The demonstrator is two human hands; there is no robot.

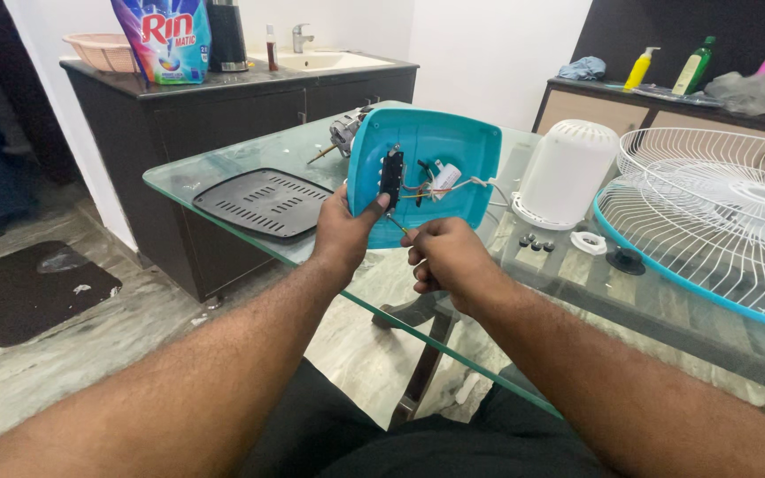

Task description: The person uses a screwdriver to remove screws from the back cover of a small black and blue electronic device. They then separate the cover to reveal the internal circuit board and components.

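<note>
At frame centre, the left hand (pixel 344 232) grips a teal fan base (pixel 424 168), tilted up with its wiring exposed; the right hand (pixel 447 258) is clenched around a thin tool at the wires. The black cover plate (pixel 263 203), white motor cover (pixel 567 171) and wire guard (pixel 719 212) lie detached on the glass desk (pixel 223 173): disassembly appears well advanced.

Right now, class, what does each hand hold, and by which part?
The left hand grips the turquoise fan base at its lower left edge. The right hand pinches a thin tool; its tip is barely visible.

left hand (pixel 344 232) grips the turquoise fan housing (pixel 431 155), thumb on its black switch block (pixel 390 174); right hand (pixel 447 258) pinches a tool just below the housing; black grille plate (pixel 263 203) left of it.
</note>
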